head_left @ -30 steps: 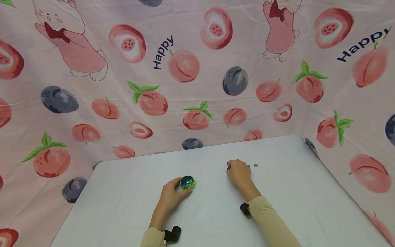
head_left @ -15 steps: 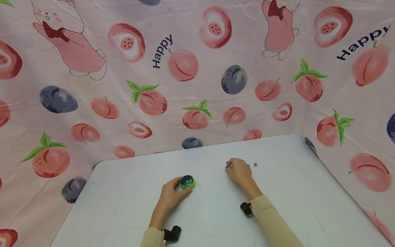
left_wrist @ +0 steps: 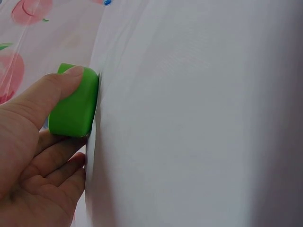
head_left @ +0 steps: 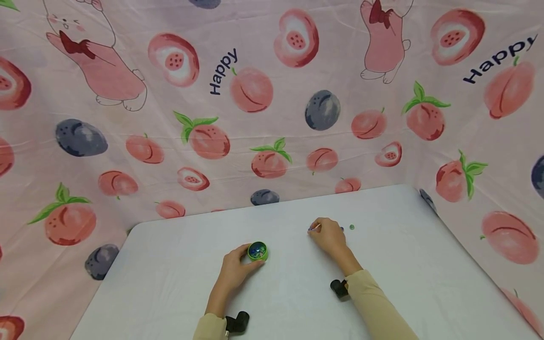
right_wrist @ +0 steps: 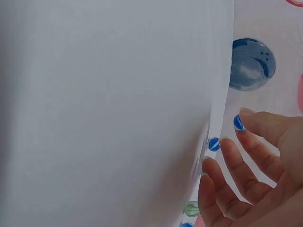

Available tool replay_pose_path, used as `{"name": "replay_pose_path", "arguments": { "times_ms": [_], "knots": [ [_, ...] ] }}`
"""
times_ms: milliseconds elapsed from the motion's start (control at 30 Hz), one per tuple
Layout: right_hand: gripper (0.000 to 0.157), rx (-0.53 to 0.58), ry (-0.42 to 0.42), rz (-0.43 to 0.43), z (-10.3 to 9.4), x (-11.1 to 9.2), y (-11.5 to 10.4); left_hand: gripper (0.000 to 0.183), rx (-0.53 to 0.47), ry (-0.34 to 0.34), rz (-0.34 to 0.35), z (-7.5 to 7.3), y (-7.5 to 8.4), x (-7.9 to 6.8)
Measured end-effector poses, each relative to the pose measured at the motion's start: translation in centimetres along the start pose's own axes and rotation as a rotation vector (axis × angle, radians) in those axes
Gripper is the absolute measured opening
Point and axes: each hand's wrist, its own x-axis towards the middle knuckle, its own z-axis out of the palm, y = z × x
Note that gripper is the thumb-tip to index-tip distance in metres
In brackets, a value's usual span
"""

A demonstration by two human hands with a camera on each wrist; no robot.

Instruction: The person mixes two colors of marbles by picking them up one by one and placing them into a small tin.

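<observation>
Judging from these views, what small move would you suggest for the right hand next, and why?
Probably carry the blue marble in the right hand across to the green cup and release it inside: the marble is already pinched by thumb and finger, while the left hand holds the cup, open at the top with what look like marbles in it.

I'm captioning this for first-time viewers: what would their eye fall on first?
Probably the pink cloth, printed with fruit and cartoon animals, that hangs behind and beside the white table. On the table, the bright green cup stands out next, held by the left hand, with blue and green pieces inside. Off to its right, the right hand pinches a small blue marble, and a green marble lies to that hand's right.
</observation>
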Motion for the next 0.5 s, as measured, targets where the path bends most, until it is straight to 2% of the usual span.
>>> {"name": "replay_pose_path", "arguments": {
  "times_ms": [233,500],
  "knots": [
    [0.011,0.061,0.001,-0.048,0.6,0.0,-0.4,0.056,-0.005,-0.002,-0.014,0.0,0.0,0.0],
    [0.012,0.14,-0.025,-0.082,1.2,-0.4,-1.9,0.056,-0.006,-0.004,-0.011,0.1,0.0,0.1]
  ]
}}
